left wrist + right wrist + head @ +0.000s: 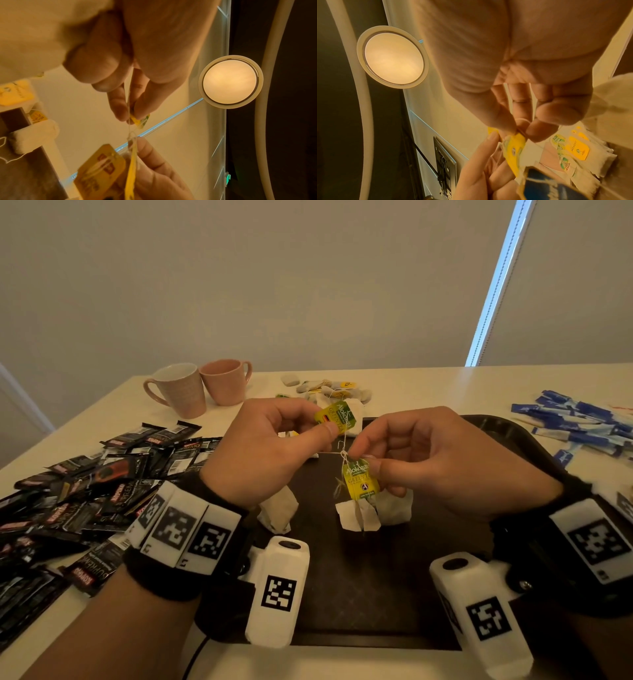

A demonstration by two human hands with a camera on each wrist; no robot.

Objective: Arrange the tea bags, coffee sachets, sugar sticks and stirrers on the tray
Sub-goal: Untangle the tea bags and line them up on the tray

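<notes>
Fingertips (330, 430) of both hands pinch two tangled tea bags by their tags, above the dark plastic tray (507, 433).

Left hand (270, 446) nips the upper yellow-green paper tag (337, 416); right hand (421, 460) nips the lower yellow-green paper tag (359, 479), near the knot in the thin white strings (342, 454). White paper tea bags (358, 515) hang below, light and soft. I think the string tears easily, so better to hold the stiff tags and pull slowly.
</notes>
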